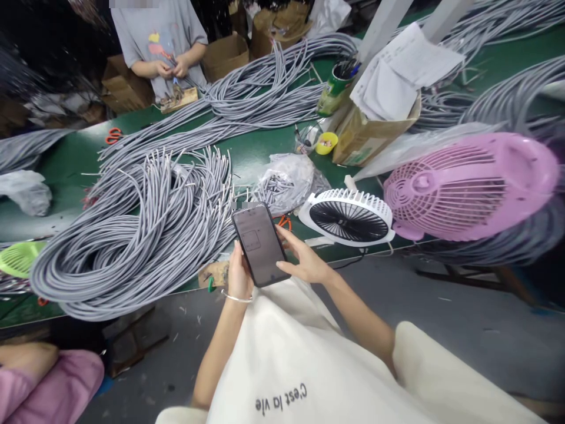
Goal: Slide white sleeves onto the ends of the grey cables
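Observation:
A dark smartphone (pixel 265 250) is held upright in front of my body, its screen facing me and dimly lit. My left hand (pixel 239 275) wraps around its lower left edge, with a thin bangle on the wrist. At the right edge, my right hand (pixel 304 259) grips the phone, its thumb lying over the lower screen. Just beyond the phone, a big coil of grey cables (pixel 132 241) with stripped ends lies on the green table (pixel 247 144). A clear plastic bag (pixel 293 176) of short grey pieces and orange-handled scissors (pixel 285 222) are behind the phone.
To the right stand a white fan (pixel 351 218) and a pink fan (pixel 468 185). A cardboard box (pixel 375 132) with papers, a green can (pixel 333 91) and a yellow cup (pixel 326 143) stand farther back. Across the table a person in a grey shirt (pixel 159 41) handles cables. Another person's pink garment (pixel 66 383) shows lower left.

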The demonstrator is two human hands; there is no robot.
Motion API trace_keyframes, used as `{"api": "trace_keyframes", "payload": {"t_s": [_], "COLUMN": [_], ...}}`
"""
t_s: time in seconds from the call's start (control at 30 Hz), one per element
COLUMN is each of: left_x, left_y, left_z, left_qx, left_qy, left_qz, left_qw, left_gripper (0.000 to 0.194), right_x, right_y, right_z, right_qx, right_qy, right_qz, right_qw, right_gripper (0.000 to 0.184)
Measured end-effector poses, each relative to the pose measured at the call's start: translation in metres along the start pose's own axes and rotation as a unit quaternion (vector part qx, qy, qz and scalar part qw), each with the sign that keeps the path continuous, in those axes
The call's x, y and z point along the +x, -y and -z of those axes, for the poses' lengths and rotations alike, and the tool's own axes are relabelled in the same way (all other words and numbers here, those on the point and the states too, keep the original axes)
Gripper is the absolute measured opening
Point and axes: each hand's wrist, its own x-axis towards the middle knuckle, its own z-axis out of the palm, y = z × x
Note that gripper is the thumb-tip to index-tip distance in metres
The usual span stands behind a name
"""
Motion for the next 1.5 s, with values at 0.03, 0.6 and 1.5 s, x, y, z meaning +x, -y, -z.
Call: {"api": "trace_keyframes", "payload": {"t_s": [0.03,0.6,1.5], "left_x": [-0.001,0.003,0.002], "left_y": [-0.001,0.008,0.012], "left_z": [-0.001,0.007,0.005], "left_qx": [-0.002,0.056,0.055], "left_qy": [-0.002,0.025,-0.002], "left_qz": [0.004,-0.043,-0.009], "left_qw": [1.0,0.997,0.998], "left_gripper": [0.036,0.051,0.044], "right_x": [0.0,0.033,0.029], "right_y": [-0.001,0.014,0.018], "right_z": [0.0,0.002,0.001], "right_qx": [-0.001,-0.011,-0.079], "right_qy": [-0.002,-0.17,-0.27], "right_qz": [0.002,0.012,0.032], "right_qw": [1.0,0.985,0.959], "right_gripper": [0.079,0.048,0.045]}}
